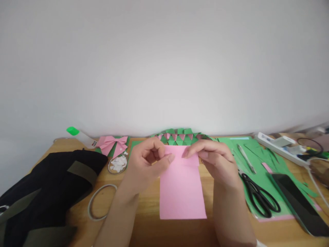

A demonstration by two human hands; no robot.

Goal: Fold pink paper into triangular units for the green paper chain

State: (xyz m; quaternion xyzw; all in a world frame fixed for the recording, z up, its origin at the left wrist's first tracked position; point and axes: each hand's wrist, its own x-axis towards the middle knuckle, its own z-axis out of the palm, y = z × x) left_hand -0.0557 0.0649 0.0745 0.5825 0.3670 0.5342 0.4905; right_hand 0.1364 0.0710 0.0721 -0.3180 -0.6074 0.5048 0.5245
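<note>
A sheet of pink paper point(181, 195) is held up above the wooden table, its top part folded over toward me. My left hand point(149, 159) pinches the upper left of the sheet between thumb and curled fingers. On the upper right, the fingers of my right hand point(216, 157) are closed on the folded part. Behind the sheet stands a folded green and pink paper piece point(180, 132), partly hidden by my hands and the sheet.
At left lie a black cloth item point(51, 178), a tape roll point(89, 206), a dish of white scraps point(118, 164), a pink paper bow point(113, 144) and a green-capped bottle point(86, 139). Scissors point(259, 195), a phone point(300, 202), green paper point(228, 144) and a power strip point(282, 151) lie right.
</note>
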